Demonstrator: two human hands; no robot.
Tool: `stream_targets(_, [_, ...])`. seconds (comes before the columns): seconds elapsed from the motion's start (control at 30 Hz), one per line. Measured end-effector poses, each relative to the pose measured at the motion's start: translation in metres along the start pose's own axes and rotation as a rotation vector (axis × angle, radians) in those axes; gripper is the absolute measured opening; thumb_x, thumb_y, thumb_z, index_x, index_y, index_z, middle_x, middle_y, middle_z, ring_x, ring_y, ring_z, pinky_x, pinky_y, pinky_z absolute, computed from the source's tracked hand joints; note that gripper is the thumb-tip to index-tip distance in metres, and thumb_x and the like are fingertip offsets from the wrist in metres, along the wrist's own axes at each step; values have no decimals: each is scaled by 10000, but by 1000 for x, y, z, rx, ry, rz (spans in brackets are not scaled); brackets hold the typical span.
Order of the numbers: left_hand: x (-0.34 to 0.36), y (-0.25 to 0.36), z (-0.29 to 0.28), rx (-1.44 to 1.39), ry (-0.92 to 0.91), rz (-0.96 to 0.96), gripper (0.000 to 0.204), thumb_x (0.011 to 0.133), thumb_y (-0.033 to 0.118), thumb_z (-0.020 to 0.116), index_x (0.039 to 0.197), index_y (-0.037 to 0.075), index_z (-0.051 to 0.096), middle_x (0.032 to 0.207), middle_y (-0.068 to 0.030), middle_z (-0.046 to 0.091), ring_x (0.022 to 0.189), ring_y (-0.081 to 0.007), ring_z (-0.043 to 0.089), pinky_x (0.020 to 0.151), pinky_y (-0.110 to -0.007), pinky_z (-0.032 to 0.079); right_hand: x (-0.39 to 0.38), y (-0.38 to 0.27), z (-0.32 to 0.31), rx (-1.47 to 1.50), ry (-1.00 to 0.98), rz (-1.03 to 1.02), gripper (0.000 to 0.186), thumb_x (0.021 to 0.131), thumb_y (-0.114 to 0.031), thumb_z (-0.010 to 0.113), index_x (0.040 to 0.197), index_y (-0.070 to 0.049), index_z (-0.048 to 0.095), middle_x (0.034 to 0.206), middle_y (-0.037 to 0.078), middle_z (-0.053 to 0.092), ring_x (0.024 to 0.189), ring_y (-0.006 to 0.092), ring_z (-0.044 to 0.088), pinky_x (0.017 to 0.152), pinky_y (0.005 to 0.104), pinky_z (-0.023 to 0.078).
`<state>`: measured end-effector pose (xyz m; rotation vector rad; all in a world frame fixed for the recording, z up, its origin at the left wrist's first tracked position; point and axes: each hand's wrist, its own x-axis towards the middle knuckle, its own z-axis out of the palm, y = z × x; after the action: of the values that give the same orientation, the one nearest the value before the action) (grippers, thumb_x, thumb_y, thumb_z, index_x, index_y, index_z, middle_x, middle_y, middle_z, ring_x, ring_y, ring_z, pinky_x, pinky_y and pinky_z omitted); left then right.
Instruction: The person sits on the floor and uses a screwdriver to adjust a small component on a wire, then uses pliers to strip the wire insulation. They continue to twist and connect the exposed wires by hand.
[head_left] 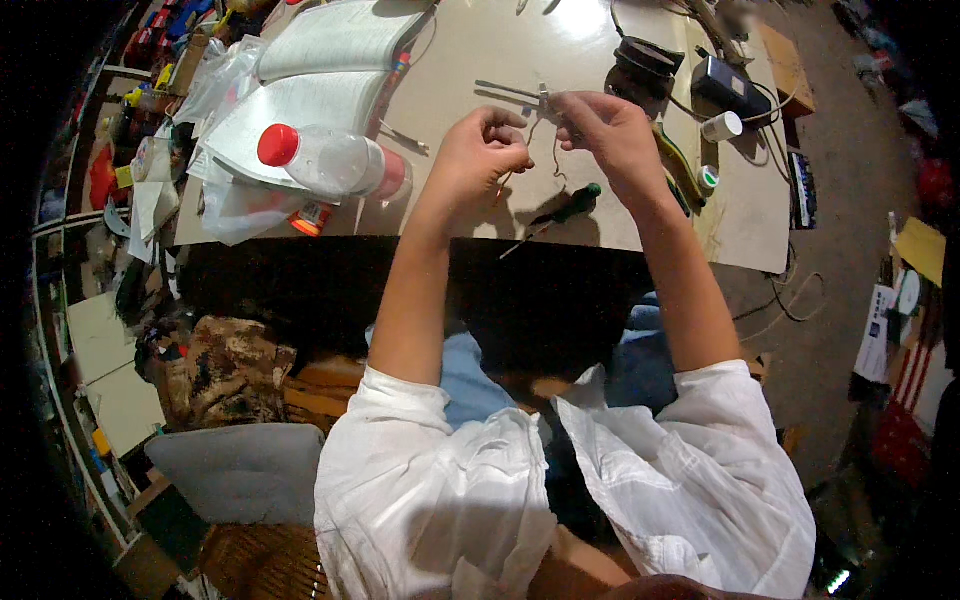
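Note:
Over the near part of the table, my right hand (pixel 612 135) pinches a small metal part (pixel 544 98). Two dark, thin prongs (pixel 505 90) stretch left from that part, and a thin brown wire (pixel 557 158) hangs below it. My left hand (pixel 480 155) is closed in a pinch close by, and a short coppery wire end (pixel 499 190) pokes out under its fingers. What else the left fingertips hold is hidden. Below the hands, near the table edge, lies a screwdriver (pixel 570 205) with a dark green handle.
A clear bottle (pixel 335 163) with a red cap lies beside an open book (pixel 300 95) on the left. To the right are green-handled pliers (pixel 680 170), a roll of black tape (pixel 648 62), a black adapter (pixel 730 86) with cables and a white cylinder (pixel 722 126). A grey chair (pixel 240 470) stands lower left.

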<state>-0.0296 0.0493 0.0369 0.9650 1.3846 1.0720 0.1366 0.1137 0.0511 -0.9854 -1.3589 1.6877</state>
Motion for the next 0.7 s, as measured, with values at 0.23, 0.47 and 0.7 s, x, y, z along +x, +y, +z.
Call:
stream_targets(0.23, [-1,3,-4,50,-144,108,243,834,107,567,1041,-20,572,840,-61,606,699,-106,580,634,-224,461,1,0,3,-91,-64,-68,258,889,-212,596,924,37,656,727,41,625,616,76,544,569,212,451])
stream_targets(0.47, [-9,9,4,-234,-318,-67,274,952,245,457,1070,19,556,779,-37,600,600,-50,489,539,-181,381,-3,-6,11,-69,-16,-70,254,889,-228,597,899,16,667,679,17,596,597,66,511,549,205,422])
stream_targets(0.7, [-6,7,4,-260,-330,-91,280,951,255,461,1009,26,611,733,-4,580,532,-19,404,473,-151,306,3,1,4,-26,-17,-119,286,901,-263,574,875,9,661,667,-6,565,594,60,468,540,214,388])
